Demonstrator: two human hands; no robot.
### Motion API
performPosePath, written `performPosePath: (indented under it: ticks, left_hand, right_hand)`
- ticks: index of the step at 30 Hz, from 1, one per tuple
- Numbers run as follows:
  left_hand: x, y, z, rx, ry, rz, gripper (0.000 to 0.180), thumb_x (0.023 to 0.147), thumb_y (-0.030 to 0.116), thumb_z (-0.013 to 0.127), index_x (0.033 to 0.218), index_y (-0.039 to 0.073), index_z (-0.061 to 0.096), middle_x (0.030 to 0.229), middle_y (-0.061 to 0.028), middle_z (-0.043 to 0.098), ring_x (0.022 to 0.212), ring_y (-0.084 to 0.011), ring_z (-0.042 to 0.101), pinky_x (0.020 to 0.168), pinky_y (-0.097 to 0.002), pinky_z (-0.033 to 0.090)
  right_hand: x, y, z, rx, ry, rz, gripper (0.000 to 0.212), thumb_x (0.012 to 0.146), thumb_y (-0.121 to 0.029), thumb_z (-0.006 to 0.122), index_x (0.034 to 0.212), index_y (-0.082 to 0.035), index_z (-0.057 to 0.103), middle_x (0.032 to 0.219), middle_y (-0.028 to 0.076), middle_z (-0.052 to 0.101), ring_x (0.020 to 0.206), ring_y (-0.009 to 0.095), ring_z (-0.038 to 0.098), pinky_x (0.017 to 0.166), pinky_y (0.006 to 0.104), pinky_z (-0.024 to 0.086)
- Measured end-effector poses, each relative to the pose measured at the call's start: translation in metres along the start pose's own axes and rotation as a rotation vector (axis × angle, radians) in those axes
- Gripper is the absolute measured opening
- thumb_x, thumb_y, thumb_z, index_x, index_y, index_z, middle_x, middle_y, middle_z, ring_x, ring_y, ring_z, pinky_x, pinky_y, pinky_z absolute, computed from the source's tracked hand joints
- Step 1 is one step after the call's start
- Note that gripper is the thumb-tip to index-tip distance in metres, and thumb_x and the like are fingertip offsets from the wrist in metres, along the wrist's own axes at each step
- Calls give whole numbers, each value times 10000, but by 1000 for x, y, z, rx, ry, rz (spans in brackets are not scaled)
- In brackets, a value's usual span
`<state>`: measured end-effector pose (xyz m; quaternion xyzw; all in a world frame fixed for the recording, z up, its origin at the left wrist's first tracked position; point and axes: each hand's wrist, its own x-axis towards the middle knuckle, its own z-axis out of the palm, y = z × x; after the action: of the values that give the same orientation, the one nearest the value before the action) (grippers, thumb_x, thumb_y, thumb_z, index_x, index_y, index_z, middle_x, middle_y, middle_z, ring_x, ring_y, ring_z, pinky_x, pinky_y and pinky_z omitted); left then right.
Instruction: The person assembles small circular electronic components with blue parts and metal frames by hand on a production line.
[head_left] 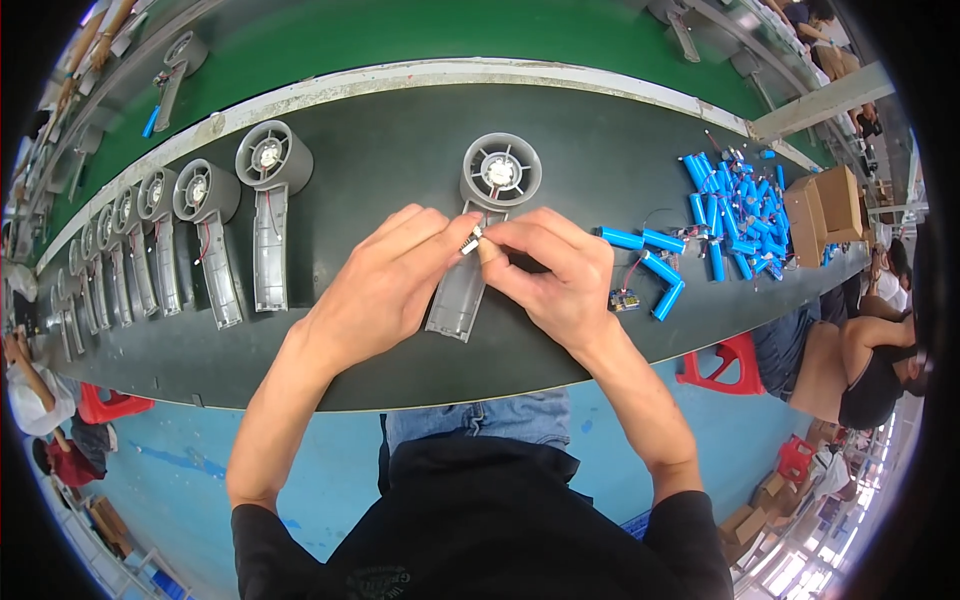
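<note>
My left hand is closed, its thumb and fingertips pinching a small circuit board with white and dark parts. My right hand meets it from the other side. Its thumb and forefinger pinch at the board's upper end; what lies between them is too small to make out. Beneath both hands lies a grey handheld fan housing, its open trough-like handle toward me. The round fan head points up beyond my fingers, with spokes and a pale centre. My fingers hide the upper part of the handle.
Similar grey fan housings stand in a row along the left of the dark table. Several blue battery cells with wires and a loose board lie right of my hand, before a larger battery pile and a cardboard box.
</note>
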<state>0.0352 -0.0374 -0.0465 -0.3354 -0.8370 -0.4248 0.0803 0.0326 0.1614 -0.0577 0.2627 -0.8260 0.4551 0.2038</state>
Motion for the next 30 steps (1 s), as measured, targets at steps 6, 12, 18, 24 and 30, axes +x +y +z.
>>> performPosePath:
  ticks: [6, 12, 18, 24, 30]
  left_hand:
    - [-3, 0, 0, -28, -21, 19, 401, 840, -76, 615, 1240, -42, 603, 849, -127, 551, 767, -292, 526, 690, -379, 445]
    - [-1, 1, 1, -17, -22, 29, 401, 843, -73, 616, 1242, -42, 602, 855, -130, 556, 775, -293, 530, 692, -378, 446]
    - [-2, -1, 5, 19, 24, 29, 395, 853, -48, 622, 1248, -36, 594, 899, -132, 574, 808, -310, 544, 720, -384, 462]
    - [3, 6, 6, -300, 104, -274, 301, 956, 22, 552, 1252, -31, 575, 902, -99, 587, 696, -198, 570, 657, -329, 488]
    - [92, -34, -48, -354, 218, -630, 303, 987, 164, 498, 1221, -1, 598, 780, -23, 583, 603, -95, 518, 549, -265, 422]
  right_hand:
    - [0, 0, -2, 15, -34, -3, 135, 713, 30, 781, 813, -13, 701, 734, 70, 671, 619, 160, 657, 537, 256, 520]
    - [-1, 3, -4, -2, -32, 7, 125, 722, 22, 783, 809, -17, 701, 746, 66, 678, 629, 158, 671, 545, 259, 532]
    - [-2, -10, -2, -62, 17, 107, 154, 780, -37, 779, 900, -5, 688, 707, 63, 659, 570, 135, 644, 516, 257, 512]
    - [-8, -31, -11, 268, -263, 894, 246, 905, -200, 704, 980, 27, 647, 614, 37, 610, 457, 71, 543, 415, 247, 403]
    - [122, 29, 5, 224, -303, 653, 289, 932, -248, 590, 844, 16, 668, 568, 51, 596, 453, 109, 570, 449, 288, 446]
